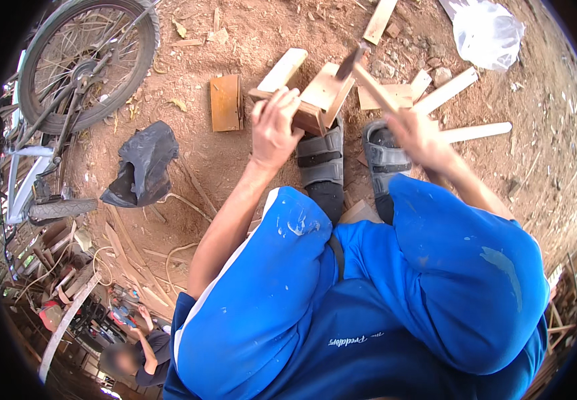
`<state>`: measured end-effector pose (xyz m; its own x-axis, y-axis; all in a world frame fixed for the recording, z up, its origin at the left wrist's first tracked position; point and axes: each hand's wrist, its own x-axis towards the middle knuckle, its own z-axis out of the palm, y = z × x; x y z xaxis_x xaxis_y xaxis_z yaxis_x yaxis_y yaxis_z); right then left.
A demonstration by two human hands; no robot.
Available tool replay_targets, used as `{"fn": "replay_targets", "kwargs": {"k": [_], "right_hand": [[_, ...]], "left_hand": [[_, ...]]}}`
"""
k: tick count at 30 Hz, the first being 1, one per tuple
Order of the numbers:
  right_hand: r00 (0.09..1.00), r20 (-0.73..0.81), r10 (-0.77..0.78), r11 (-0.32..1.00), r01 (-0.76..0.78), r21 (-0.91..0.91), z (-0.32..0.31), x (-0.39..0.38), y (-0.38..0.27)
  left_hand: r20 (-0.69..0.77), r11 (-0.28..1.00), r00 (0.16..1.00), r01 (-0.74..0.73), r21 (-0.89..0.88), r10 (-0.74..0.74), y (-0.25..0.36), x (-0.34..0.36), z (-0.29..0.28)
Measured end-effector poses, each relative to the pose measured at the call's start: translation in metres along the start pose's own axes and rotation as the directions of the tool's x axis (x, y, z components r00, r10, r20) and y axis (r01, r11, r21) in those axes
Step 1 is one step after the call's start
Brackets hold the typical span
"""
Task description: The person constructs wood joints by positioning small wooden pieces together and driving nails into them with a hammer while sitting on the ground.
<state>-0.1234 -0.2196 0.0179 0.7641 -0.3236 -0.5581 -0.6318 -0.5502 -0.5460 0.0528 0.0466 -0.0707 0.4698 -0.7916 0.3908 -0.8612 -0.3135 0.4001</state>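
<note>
Wooden assembly (322,83) lies nearer left hand (275,127), which clasps its near board (310,117); right hand (423,139) closed round hammer (376,90), head by far edge.

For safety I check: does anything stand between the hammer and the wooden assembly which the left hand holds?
Nothing visible does. The hammer in the right hand has its head at the far end of the wooden assembly; contact is unclear.

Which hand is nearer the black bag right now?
Left. The left hand is right of the black bag, gripping a board; the right hand is much farther right, around the hammer handle.
</note>
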Motion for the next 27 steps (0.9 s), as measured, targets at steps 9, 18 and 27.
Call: {"fn": "replay_targets", "kwargs": {"k": [9,18,27], "right_hand": [[0.926,-0.319,0.2,0.914,-0.059,0.402,-0.044,0.023,0.002],[0.966,-0.1,0.24,0.625,-0.075,0.777,-0.002,0.015,0.02],[0.98,-0.139,0.14,0.647,0.016,0.762,-0.007,0.011,-0.004]], "left_hand": [[0.078,0.999,0.996,-0.043,0.013,0.042,-0.006,0.015,-0.02],[0.264,0.548,0.888,0.443,-0.71,-0.376,-0.011,0.05,-0.08],[0.468,0.214,0.799,0.567,-0.795,-0.377,-0.011,0.025,-0.052]]}}
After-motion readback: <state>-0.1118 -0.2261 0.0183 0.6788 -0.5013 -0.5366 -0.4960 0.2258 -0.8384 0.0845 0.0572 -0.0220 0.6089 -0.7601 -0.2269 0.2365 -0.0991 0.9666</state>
